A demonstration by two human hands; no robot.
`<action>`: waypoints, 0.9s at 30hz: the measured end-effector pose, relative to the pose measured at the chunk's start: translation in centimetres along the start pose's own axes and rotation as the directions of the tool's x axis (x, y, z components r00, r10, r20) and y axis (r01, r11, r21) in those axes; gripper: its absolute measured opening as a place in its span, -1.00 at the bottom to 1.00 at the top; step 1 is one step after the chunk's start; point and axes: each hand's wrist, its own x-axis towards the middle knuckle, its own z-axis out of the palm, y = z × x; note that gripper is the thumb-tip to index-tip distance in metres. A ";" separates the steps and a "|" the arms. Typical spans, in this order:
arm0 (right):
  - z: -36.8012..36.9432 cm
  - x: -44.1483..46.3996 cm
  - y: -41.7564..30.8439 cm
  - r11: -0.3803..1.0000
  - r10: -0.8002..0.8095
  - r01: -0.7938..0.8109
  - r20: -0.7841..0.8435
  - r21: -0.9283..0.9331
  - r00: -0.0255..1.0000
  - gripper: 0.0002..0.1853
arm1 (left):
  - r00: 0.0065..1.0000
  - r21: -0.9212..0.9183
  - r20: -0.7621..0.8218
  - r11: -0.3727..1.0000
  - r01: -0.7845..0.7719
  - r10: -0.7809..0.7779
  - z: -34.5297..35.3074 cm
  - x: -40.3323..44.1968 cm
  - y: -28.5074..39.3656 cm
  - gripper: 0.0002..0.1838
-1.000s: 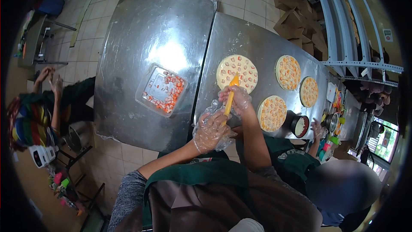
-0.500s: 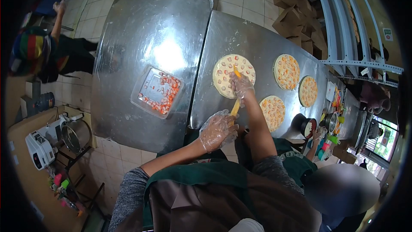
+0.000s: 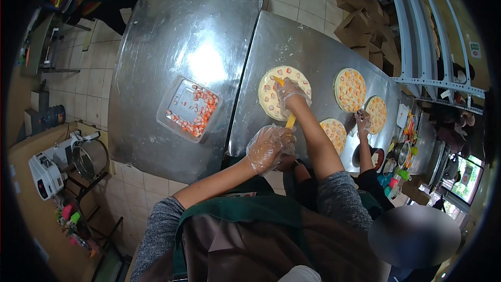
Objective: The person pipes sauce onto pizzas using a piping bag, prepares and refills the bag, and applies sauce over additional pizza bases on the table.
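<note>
My left hand (image 3: 269, 148), in a clear plastic glove, is closed around the lower end of a long yellow strip (image 3: 290, 121) in front of the near pizza. I cannot make out what kind of food or item the strip is. Over the round pizza base (image 3: 271, 105), dotted with pink-and-white cubes, my gloved right hand (image 3: 291, 94) is closed, with a yellow-orange piece (image 3: 279, 81) sticking out past its fingers. Whether that piece belongs to the same strip is hidden by the hand. To the left, a clear plastic tub (image 3: 180, 131) contains red-and-white cubes (image 3: 204, 108).
More topped pizzas (image 3: 349, 90) lie to the right on the steel table (image 3: 308, 42). A co-worker's gloved hand (image 3: 363, 122) is among them. A dark bowl (image 3: 377, 157) stands nearby. Metal shelving (image 3: 438, 81) and cardboard boxes (image 3: 360, 31) line the far right.
My right hand has shifted slightly left and up over the pizza. The co-worker's hand at right has reached forward to the pizzas. A person at far left has moved up toward the frame's edge.
</note>
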 end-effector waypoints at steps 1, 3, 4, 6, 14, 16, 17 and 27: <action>-0.1 0.0 -0.2 1.000 0.002 -0.002 0.009 -0.013 1.000 -0.49 | 1.000 -0.007 -0.007 1.000 0.003 -0.003 0.0 0.0 -0.1 -0.55; 1.2 1.1 0.4 0.999 -0.031 0.032 0.044 -0.043 0.999 -0.44 | 1.000 -0.020 -0.021 1.000 0.011 -0.012 0.2 0.0 -0.4 -0.52; 1.7 1.6 0.8 0.997 -0.046 0.050 0.062 -0.058 0.997 -0.42 | 1.000 -0.024 -0.023 1.000 0.014 -0.015 0.2 0.0 -0.5 -0.52; 1.5 1.8 0.7 0.995 -0.056 0.060 0.055 -0.081 0.997 -0.45 | 1.000 -0.031 -0.025 0.999 0.018 -0.019 0.2 0.1 -0.7 -0.52; -1.2 2.5 0.3 0.997 -0.056 0.053 -0.044 -0.054 0.997 -0.55 | 0.997 -0.065 -0.071 0.998 -0.028 0.024 0.4 1.9 -1.2 -0.50; -0.5 3.5 1.0 0.998 -0.047 0.049 -0.067 0.029 0.997 -0.55 | 0.999 -0.146 -0.042 0.989 -0.025 0.019 0.6 1.7 -1.3 -0.50; -0.5 3.4 0.9 0.998 -0.045 0.047 -0.056 0.034 0.997 -0.55 | 1.000 -0.203 -0.012 0.979 -0.001 -0.001 0.9 1.5 -1.2 -0.50; -1.2 3.5 -0.1 0.999 0.005 0.001 0.124 -0.046 0.992 -0.50 | 1.000 -0.204 0.003 0.979 0.024 -0.024 0.6 1.8 -1.1 -0.57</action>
